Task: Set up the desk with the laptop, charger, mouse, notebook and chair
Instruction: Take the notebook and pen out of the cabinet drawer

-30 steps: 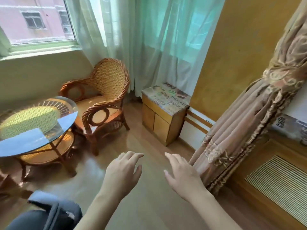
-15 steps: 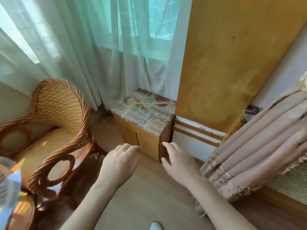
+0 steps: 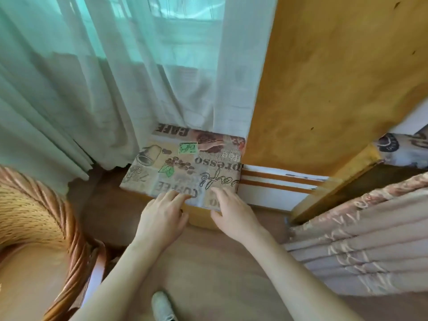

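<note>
Left hand (image 3: 162,216) and right hand (image 3: 231,212) side by side, palms down, fingers loosely spread — grasping nothing, fingertips at near edge of coffee-print cloth (image 3: 185,163) topping low wooden cabinet (image 3: 199,216). Wicker chair (image 3: 39,228) left of left hand. Sheer curtain (image 3: 115,89) beyond hands, patterned drape (image 3: 361,239) right of right hand — shoe (image 3: 162,306) below.

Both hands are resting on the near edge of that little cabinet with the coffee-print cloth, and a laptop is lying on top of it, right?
Not quite. The left hand and right hand do reach the near edge of the cabinet with the coffee-print cloth, but the head view shows no laptop there: only the cloth lies on top.
</note>
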